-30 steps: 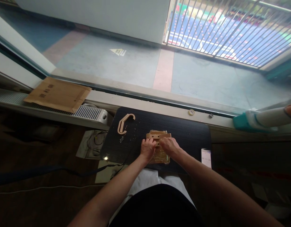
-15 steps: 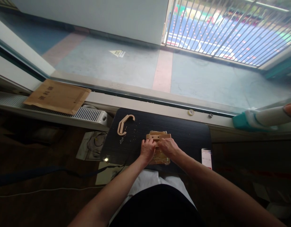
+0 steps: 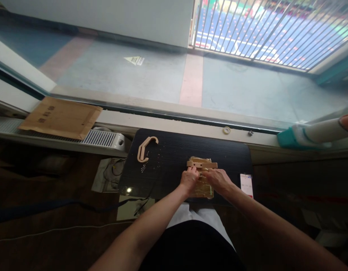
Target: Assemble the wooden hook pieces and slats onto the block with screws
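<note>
A pale wooden bar with dark holes lies across the top of a block in clear, yellowish wrapping on the dark table. My left hand has its fingers curled at the bar's left part. From the right, my right hand is closed, its fingers bent in close below the bar. Between the two hands a little more pale wood shows, mostly hidden by the fingers. Further left lies a hooked wooden piece with a slot, several small screws or nails beside it.
A phone lies at the right edge of the black table. Behind are the window sill with a tape roll, a small grey object and a teal holder. A brown envelope rests on the radiator.
Both hands, the wooden bar and the wrapped block have shifted right across the table. The hooked piece and the screws stay in place on the table, while the view has moved slightly.
</note>
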Available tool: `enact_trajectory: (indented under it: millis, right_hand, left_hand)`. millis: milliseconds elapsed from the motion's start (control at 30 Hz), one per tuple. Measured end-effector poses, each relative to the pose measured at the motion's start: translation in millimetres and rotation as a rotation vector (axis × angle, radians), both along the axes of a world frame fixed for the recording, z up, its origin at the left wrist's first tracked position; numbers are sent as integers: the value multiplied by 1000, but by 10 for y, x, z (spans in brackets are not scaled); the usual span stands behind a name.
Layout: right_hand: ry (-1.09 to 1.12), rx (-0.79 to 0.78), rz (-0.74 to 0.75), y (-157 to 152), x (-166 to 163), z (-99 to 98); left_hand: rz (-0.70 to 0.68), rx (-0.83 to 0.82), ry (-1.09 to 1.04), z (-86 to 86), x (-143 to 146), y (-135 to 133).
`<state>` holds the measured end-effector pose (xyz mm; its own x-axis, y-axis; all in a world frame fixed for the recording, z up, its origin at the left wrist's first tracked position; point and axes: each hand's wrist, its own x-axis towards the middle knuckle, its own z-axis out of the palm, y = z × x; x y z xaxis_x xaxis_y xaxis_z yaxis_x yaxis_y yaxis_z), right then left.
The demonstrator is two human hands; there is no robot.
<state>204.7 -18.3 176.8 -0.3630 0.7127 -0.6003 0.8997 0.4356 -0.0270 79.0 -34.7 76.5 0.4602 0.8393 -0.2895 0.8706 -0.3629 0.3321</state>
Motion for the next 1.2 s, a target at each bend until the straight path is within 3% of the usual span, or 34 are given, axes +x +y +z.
enact_trajectory:
  millis: [300,500,867,967,1033,1200]
  right_hand:
    - [8,-2,-122,6,106,-150]
    - [-4,-15,-177,-20,127,-122]
    - [-1,-1,-228,-84,125,-104]
    - [-12,-6,-237,-97,121,-96]
    - [-15,-9,-238,-98,121,-93]
    - [-4,-10,-218,-72,113,-83]
  left_hand:
    - [-53,1,-1,20,63,25]
    - [-46,5,0,48,30,-28]
    - [235,13,-181,-62,-180,-92]
    - [267,26,-172,-26,-212,-86]
    - [226,96,-172,48,-250,-111]
    - [-88,225,-208,197,-232,-214]
